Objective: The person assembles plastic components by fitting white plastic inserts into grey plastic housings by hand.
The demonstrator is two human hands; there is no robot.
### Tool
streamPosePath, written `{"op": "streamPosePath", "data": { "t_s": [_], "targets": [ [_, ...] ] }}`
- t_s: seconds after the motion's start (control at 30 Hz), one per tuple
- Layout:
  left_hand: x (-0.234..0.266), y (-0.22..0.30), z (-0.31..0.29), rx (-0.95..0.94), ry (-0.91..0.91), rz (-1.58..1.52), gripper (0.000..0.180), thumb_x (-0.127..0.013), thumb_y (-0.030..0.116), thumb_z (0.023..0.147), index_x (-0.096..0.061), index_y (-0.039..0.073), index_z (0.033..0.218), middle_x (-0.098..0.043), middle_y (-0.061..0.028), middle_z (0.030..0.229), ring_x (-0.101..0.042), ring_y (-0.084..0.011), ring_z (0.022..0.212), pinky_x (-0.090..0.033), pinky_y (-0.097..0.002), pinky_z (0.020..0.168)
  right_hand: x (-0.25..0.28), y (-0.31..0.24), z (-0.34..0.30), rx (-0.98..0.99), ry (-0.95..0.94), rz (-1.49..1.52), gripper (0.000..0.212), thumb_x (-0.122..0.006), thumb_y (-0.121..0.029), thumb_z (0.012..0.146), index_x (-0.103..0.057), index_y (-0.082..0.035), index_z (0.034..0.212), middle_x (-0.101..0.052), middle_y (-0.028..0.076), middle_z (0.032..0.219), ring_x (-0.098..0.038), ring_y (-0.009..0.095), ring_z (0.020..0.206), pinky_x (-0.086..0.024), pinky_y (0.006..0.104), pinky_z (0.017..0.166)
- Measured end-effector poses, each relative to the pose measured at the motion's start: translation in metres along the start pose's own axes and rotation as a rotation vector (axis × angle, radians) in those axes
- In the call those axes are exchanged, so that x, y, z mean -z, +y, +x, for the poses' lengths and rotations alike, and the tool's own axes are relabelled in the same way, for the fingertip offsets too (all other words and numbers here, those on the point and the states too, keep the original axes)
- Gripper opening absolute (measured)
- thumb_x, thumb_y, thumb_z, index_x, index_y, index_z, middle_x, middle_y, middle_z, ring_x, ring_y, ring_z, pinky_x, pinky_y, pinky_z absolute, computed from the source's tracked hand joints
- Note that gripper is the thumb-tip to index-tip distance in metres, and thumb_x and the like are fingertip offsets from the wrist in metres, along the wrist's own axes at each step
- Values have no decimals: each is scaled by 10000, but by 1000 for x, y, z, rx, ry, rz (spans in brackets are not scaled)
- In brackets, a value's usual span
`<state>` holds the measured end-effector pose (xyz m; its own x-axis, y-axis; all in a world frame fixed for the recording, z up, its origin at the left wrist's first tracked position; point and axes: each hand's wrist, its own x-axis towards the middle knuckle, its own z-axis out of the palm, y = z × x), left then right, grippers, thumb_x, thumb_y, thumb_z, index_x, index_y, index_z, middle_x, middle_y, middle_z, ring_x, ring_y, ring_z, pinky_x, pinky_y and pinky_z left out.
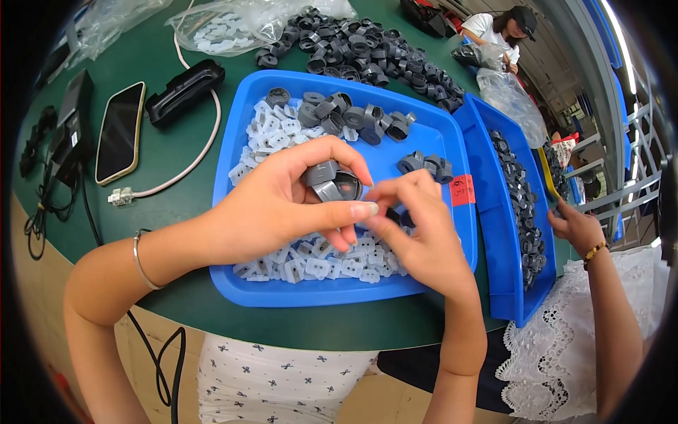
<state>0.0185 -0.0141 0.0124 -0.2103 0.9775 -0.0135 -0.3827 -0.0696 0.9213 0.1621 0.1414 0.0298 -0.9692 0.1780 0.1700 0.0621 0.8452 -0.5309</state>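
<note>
Over a blue tray (311,294), my left hand (265,201) is closed around a couple of dark grey plastic ring-shaped parts (323,182), their curved walls showing between thumb and fingers. My right hand (427,237) meets it at the left thumb tip, with thumb and forefinger pinched together. What that pinch holds is too small or hidden to make out. Small whitish plastic pieces with holes (332,265) lie heaped in the tray beneath my hands and along its left side. More grey ring parts (328,109) sit at the tray's far side.
A narrow blue bin (510,283) of small dark parts stands against the tray's right. Beyond lies a pile of grey ring parts (367,53). A phone (120,134), black case (185,92) and pale cable (176,169) are left. A co-worker's hand (580,230) is at right.
</note>
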Motion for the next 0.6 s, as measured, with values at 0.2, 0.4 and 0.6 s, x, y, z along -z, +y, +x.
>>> {"op": "streamPosePath", "data": {
  "t_s": [0.2, 0.4, 0.6],
  "targets": [
    [-5, 0, -1, -131, 53, 214, 320, -650, 0, 810, -546, -12, 1112, -526, -83, 1116, -587, -150, 924, -524, -276, 777, -1, -3, -3, 29, 292, 423, 163, -615, -37, 825, -603, -27, 987, -588, 51, 876, -513, 144, 843, -401, 258, 774],
    [-3, -6, 0, -181, 74, 318, 409, -639, -19, 804, -521, -7, 1195, -523, -89, 1170, -497, -156, 1111, -439, -287, 924, -9, -8, -1, 271, 191, 540, 131, -627, -39, 820, -609, -41, 950, -625, 94, 1041, -554, 216, 974, -408, 319, 857],
    [-8, -1, -2, -97, 65, 298, 474, -626, -30, 798, -453, 20, 1236, -485, -81, 1197, -470, -159, 1149, -453, -279, 895, -14, -7, 1, 257, 235, 411, 130, -619, -35, 830, -600, -11, 956, -606, 111, 1091, -572, 205, 927, -446, 315, 810]
  ]
}}
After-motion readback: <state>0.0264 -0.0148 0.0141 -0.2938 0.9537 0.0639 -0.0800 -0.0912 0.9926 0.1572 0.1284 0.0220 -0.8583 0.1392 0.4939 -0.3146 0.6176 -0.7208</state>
